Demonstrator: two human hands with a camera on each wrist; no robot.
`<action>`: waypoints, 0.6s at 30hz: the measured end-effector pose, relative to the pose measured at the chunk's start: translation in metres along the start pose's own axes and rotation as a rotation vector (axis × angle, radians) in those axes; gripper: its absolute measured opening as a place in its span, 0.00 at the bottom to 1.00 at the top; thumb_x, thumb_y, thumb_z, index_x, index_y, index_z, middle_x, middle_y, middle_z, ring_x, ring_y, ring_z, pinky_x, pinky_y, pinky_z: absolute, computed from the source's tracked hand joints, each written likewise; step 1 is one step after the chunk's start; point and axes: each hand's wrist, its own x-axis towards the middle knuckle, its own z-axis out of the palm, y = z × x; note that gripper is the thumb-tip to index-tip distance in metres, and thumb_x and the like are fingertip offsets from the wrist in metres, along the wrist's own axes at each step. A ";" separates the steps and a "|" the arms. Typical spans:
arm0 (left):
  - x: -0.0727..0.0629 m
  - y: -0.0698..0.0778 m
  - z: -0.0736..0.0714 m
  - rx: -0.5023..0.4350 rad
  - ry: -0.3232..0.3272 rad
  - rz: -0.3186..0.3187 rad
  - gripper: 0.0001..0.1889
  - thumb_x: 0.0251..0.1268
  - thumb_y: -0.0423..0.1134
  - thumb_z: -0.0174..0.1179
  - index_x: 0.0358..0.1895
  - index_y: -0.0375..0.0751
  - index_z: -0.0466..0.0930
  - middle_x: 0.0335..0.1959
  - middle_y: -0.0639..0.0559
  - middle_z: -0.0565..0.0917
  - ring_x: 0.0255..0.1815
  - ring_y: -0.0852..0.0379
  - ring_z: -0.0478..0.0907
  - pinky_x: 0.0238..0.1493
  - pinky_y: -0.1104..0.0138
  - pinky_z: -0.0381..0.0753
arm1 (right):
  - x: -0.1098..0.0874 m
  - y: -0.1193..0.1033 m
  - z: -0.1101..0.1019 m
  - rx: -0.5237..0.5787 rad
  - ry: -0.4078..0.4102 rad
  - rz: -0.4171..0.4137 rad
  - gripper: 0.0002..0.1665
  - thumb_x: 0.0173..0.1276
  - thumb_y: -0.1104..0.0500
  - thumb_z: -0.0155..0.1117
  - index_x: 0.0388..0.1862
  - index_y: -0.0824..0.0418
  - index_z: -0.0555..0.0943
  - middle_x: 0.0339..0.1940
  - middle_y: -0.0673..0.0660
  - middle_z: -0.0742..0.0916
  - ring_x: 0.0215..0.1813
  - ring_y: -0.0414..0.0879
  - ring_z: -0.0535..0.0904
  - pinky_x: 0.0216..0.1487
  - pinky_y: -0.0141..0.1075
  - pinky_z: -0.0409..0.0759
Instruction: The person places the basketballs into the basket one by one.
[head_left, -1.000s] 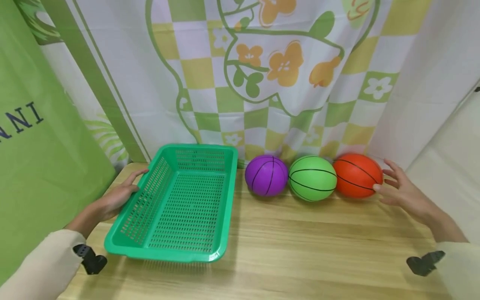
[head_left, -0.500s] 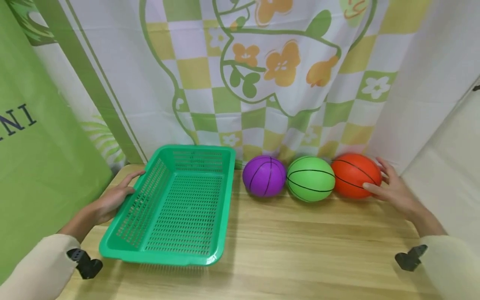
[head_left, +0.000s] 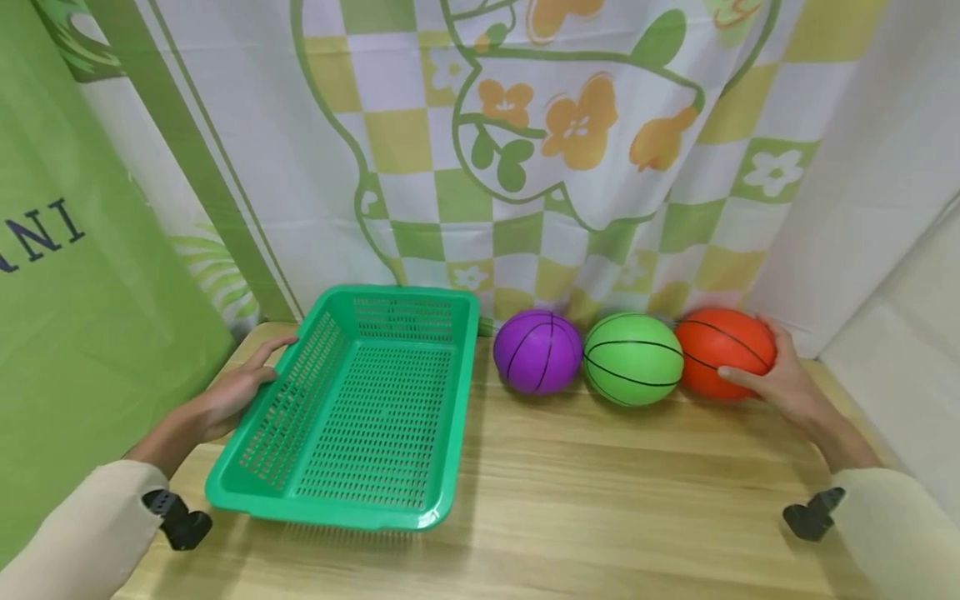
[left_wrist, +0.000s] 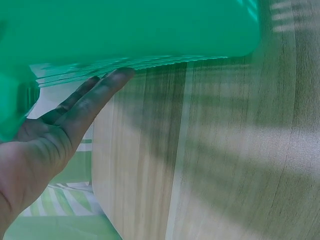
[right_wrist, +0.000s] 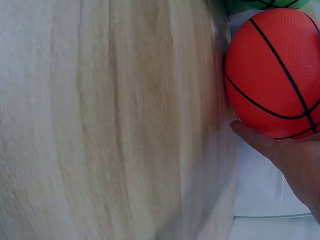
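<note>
On the left of the wooden table is a green perforated plastic basket (head_left: 343,514), with nothing inside it. My left hand (head_left: 234,396) lies along its left side in the head view. In the left wrist view the fingers (left_wrist: 87,107) look straight and touch the basket's outer wall (left_wrist: 130,30) below the rim. Three small basketballs stand in a row at the back: purple (head_left: 537,352), green (head_left: 633,360) and red (head_left: 723,354). My right hand (head_left: 791,383) grips the red one from its right, thumb in front; the other fingers are mostly hidden behind it.
A patterned curtain (head_left: 420,192) hangs right behind the balls. Green cloth (head_left: 97,317) borders the left side, and a white panel (head_left: 900,333) stands close to the right hand. The wooden tabletop (head_left: 600,500) stretches in front of the balls.
My right hand has moved in leftward and closed round the red ball, its thumb now on the ball's front. The left hand, basket and other balls stay put; the head view shifts slightly.
</note>
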 end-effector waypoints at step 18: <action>-0.001 0.002 0.000 -0.011 0.003 -0.018 0.35 0.77 0.32 0.29 0.82 0.55 0.31 0.59 0.26 0.69 0.45 0.43 0.82 0.42 0.51 0.84 | -0.012 -0.001 -0.001 -0.087 0.103 -0.001 0.61 0.69 0.52 0.68 0.83 0.57 0.36 0.77 0.73 0.53 0.66 0.71 0.59 0.54 0.46 0.70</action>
